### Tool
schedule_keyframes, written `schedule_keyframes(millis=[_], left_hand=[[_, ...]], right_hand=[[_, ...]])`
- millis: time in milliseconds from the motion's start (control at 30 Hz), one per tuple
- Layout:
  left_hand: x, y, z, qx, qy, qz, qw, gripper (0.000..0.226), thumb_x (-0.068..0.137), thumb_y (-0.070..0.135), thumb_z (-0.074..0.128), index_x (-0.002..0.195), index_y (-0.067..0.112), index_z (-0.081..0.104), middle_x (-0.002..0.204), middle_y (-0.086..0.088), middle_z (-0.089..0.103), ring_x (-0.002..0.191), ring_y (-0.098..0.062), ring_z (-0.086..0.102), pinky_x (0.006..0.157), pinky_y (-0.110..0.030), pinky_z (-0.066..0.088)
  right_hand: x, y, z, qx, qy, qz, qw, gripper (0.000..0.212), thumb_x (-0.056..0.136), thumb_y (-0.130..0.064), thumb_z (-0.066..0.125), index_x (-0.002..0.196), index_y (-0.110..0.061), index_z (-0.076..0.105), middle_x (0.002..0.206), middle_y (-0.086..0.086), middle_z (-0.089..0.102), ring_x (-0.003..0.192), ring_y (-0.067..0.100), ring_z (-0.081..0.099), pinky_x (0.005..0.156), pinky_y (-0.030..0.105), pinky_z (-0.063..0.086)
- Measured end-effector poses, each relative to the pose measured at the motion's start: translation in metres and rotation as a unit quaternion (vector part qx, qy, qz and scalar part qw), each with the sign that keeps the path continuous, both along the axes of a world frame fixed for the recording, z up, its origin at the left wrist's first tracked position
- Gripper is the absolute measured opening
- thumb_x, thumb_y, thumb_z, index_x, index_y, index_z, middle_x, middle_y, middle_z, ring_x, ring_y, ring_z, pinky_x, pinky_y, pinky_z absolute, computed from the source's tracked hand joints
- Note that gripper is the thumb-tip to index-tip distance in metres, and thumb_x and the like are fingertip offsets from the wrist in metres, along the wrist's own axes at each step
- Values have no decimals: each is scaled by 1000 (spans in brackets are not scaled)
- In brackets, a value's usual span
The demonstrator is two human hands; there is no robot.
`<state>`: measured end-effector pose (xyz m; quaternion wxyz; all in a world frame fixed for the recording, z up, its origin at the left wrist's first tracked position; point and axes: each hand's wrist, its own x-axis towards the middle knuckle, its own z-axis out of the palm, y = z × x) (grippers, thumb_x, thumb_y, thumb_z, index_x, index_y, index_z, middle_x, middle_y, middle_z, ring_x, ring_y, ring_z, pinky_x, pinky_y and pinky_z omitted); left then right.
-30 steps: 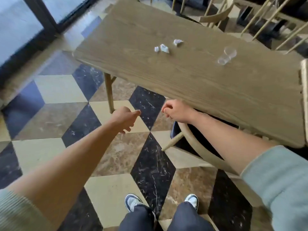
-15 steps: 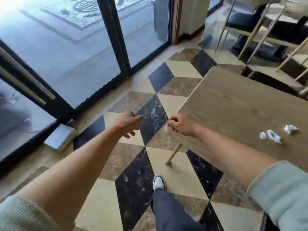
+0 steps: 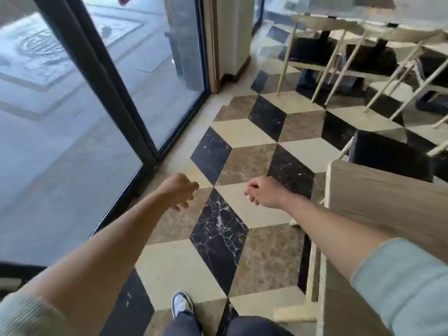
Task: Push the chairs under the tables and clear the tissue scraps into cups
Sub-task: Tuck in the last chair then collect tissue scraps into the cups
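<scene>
My left hand [image 3: 180, 190] and my right hand [image 3: 265, 191] hang in front of me over the tiled floor, both loosely curled with nothing in them. The wooden table [image 3: 378, 197] lies at my right, its corner just right of my right wrist, which does not touch it. A chair with a black seat [image 3: 388, 155] stands beyond the table's far end. The tissue scraps and the cup are out of view.
Glass doors with black frames [image 3: 114, 93] run along the left. More pale wooden chairs with black seats [image 3: 339, 57] stand at the back right. A patterned marble floor [image 3: 242, 161] stretches ahead. My shoe [image 3: 181, 305] shows at the bottom.
My view has swung left, away from the table top; the tissue scraps and cup left the frame. My right hand came off the table edge. Both hands stay curled.
</scene>
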<state>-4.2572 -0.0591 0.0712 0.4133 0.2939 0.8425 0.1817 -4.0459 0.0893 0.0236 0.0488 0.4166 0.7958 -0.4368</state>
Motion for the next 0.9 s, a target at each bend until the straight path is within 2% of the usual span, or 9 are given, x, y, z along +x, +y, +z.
schedule_keyframes(millis=[100, 167, 333, 433, 567, 700, 767, 800, 900], left_hand=[[-39, 79, 7, 22, -8, -67, 997, 21, 103, 24, 52, 92, 11, 62, 98, -12, 76, 78, -28, 76, 67, -42, 63], [-48, 127, 16, 1, -17, -124, 992, 21, 104, 28, 52, 95, 11, 62, 93, -10, 76, 78, -27, 77, 72, -45, 64], [-52, 324, 27, 4, -16, -245, 969, 28, 103, 33, 53, 89, 11, 63, 102, -16, 76, 92, -34, 75, 79, -47, 63], [-35, 440, 9, 12, -41, -266, 963, 21, 103, 32, 56, 96, 12, 59, 99, -14, 73, 88, -34, 75, 71, -43, 62], [-14, 589, -6, -12, -38, -306, 951, 25, 103, 34, 56, 108, 9, 60, 101, -19, 75, 66, -24, 71, 54, -33, 57], [26, 728, 11, -44, -56, -370, 926, 27, 105, 30, 52, 123, 11, 58, 104, -14, 74, 86, -31, 75, 68, -41, 62], [49, 787, 19, -98, -90, -417, 899, 31, 109, 25, 40, 136, 14, 51, 134, -20, 64, 121, -42, 63, 90, -47, 57], [62, 819, 24, -107, -94, -420, 896, 31, 110, 25, 39, 137, 14, 49, 141, -22, 58, 129, -45, 56, 94, -49, 54], [103, 921, 25, -55, -90, -416, 903, 24, 107, 30, 48, 118, 9, 54, 133, -25, 64, 118, -42, 64, 83, -48, 55]], right_hand=[[-21, 50, 17, 21, 29, -103, 994, 25, 99, -18, 55, 92, -1, 72, 81, 10, 75, 64, 21, 66, 68, 33, 54], [-21, 79, 26, 19, 20, -140, 990, 26, 98, -20, 54, 89, -4, 72, 78, 9, 76, 63, 18, 67, 71, 36, 56], [-15, 214, 36, 33, 27, -277, 960, 24, 97, -24, 57, 81, -16, 71, 75, 4, 76, 61, 16, 68, 72, 33, 54], [-6, 308, 20, 38, 39, -328, 943, 23, 98, -22, 56, 85, -12, 73, 78, 7, 77, 64, 21, 70, 72, 34, 56], [10, 437, 7, 33, 50, -387, 920, 23, 98, -22, 54, 81, -20, 70, 76, 3, 77, 67, 23, 72, 74, 37, 59], [39, 538, 18, 7, 55, -444, 894, 24, 99, -19, 57, 79, -20, 71, 72, 2, 74, 66, 24, 72, 66, 33, 58], [56, 577, 22, 3, 50, -458, 887, 23, 99, -19, 57, 82, -17, 72, 72, 1, 74, 63, 21, 71, 63, 31, 56], [65, 601, 23, 4, 50, -471, 881, 22, 98, -19, 57, 83, -15, 73, 72, 2, 75, 62, 21, 71, 66, 34, 57], [97, 679, 22, -2, 59, -507, 860, 22, 98, -21, 57, 85, -12, 73, 74, 4, 75, 64, 18, 70, 73, 40, 59]])
